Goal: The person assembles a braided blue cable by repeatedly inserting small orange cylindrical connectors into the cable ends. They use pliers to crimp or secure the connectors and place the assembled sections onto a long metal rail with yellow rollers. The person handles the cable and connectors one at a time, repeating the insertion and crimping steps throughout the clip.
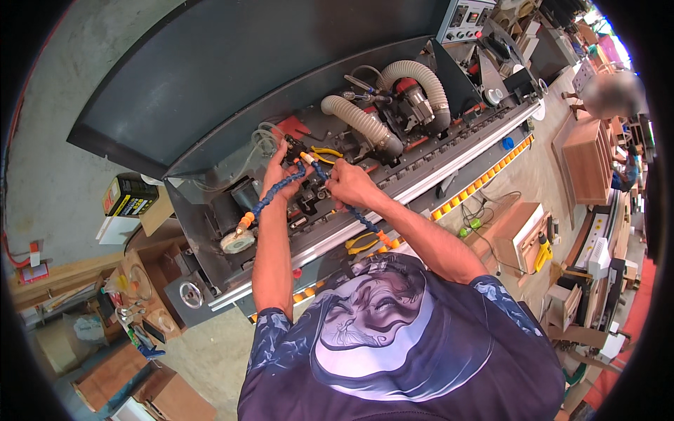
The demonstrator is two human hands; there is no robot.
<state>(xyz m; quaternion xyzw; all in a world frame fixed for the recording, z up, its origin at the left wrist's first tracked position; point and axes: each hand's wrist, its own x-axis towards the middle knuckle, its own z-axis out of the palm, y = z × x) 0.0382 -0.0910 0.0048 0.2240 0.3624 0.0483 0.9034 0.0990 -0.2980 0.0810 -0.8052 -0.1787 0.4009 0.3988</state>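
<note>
Inside the open machine, a blue segmented hose [277, 188] with an orange nozzle [243, 223] arcs across my left forearm. My left hand [278, 174] is closed around the small dark fitting [293, 145] at the hose's upper end; its fingers are partly hidden. To its right, my right hand [351, 185] pinches a second blue segmented hose [364, 222], which hangs below the hand to an orange end [385, 238]. Yellow-handled pliers [327, 152] lie just beyond my hands, near a red piece [292, 127] and thin clear tubes [262, 144].
Two ribbed grey hoses [361, 121] and motors stand to the right. The dark raised cover [232, 56] rises behind. A metal rail [449, 165] runs along the front edge, above a row of yellow rollers [484, 175]. A yellow-handled tool [361, 243] sits by my shirt. Another person is far right.
</note>
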